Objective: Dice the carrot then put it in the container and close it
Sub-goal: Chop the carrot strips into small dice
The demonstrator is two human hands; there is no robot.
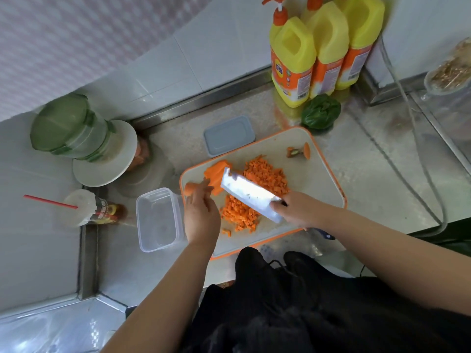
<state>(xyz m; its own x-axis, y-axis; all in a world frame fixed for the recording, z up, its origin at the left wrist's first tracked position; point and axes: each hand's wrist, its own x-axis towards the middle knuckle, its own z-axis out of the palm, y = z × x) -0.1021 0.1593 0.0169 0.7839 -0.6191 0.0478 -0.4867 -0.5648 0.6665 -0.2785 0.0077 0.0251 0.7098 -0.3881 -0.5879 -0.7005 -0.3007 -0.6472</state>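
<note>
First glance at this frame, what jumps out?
Bright orange diced carrot heaped mid-way across the orange-rimmed white cutting board, with a wide steel cleaver in the right hand lying across it. Three yellow detergent bottles stand at the back wall; the clear plastic container sits left of the board.

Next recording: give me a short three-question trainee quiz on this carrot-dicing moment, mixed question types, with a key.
1. True or false: the clear rectangular plastic container already holds diced carrot.
2. Which hand holds the broad steel cleaver? A. left hand B. right hand
3. Fill in: the grey-blue rectangular lid lies beside the orange-rimmed cutting board's ____ edge (far or near).

Key: 1 false, it is empty. 2 B; the left hand holds uncut orange carrot pieces. 3 far.
</note>
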